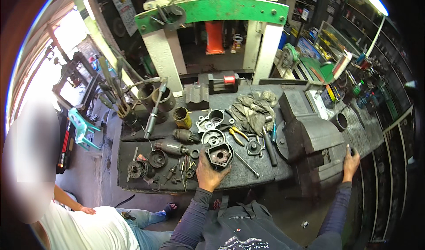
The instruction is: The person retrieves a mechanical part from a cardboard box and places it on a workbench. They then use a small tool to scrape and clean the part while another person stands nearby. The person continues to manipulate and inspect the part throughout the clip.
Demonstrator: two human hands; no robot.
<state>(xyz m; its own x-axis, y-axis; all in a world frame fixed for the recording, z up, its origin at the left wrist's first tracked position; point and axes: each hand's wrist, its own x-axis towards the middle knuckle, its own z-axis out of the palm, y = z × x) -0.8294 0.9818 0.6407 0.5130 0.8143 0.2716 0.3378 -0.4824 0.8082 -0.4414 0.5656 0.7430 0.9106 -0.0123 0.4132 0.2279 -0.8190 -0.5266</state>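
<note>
Fingers of the left hand (208, 172) wrap the dark metal housing (220, 155) at six o'clock on the workbench (261, 170), keeping it steady, while the right hand (350, 163) grips the vise (310, 139) handle at three o'clock.

Pretty grimy dark workbench (248, 172) here. Sitting on it: a big bench vise (310, 137), a crumpled rag (253, 108), yellow-handled pliers (238, 135), and loose motor housings (211, 119).
</note>
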